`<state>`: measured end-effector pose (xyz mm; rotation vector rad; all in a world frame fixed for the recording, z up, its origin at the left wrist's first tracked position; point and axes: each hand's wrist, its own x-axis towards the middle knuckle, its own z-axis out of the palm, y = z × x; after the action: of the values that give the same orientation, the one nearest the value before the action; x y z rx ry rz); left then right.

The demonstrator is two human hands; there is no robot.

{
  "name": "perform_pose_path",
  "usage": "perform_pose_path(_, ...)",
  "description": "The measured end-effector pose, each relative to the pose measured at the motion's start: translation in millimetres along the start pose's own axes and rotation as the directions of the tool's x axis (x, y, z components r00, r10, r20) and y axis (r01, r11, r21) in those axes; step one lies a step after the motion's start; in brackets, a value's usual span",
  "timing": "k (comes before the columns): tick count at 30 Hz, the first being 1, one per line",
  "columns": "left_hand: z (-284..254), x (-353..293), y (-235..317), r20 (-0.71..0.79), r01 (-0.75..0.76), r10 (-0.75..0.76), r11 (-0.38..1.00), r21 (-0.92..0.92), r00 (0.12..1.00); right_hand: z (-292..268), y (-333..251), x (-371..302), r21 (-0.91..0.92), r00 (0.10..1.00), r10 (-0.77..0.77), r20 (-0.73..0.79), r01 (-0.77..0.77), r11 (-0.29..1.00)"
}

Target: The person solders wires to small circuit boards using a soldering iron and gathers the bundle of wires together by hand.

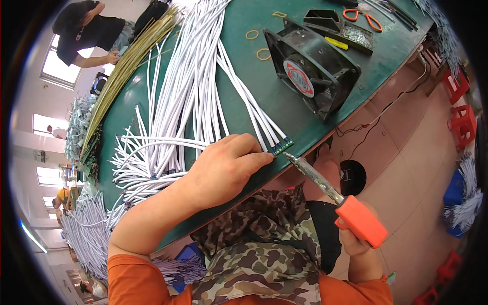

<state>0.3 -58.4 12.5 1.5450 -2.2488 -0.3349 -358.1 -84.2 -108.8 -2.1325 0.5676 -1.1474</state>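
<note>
My left hand [226, 165] is closed, thumb and fingertips pressed together at the left end of a narrow green circuit board [284, 146] near the table's front edge. What it pinches is hidden. Several white cables [249, 104] run from the board toward the back of the table. A white cable [173, 140] passes behind my left hand. My right hand [352, 243] is wrapped round the red handle of a soldering iron [351, 211]. Its tip is close to the board's front edge; I cannot tell if they touch.
A big bundle of white cables [195, 56] covers the middle of the green table [244, 66]. A black fan [310, 66] stands behind the board, near orange-handled scissors [363, 18], a small black tray [358, 38] and rubber bands [263, 54]. Another person [89, 30] stands at far left.
</note>
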Motion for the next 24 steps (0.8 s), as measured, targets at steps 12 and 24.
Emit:
perform_pose_path(12,-0.7,1.9,-0.7,0.028,0.013,-0.013,1.000,-0.004,1.000,11.3,-2.5,16.7,0.039,0.997,0.032,-0.075,-0.029,0.999)
perform_pose_path(24,-1.0,4.0,-0.9,0.037,0.002,-0.002,1.000,-0.011,0.999,13.1,-5.1,21.7,0.018,0.996,0.081,-0.049,-0.080,0.997)
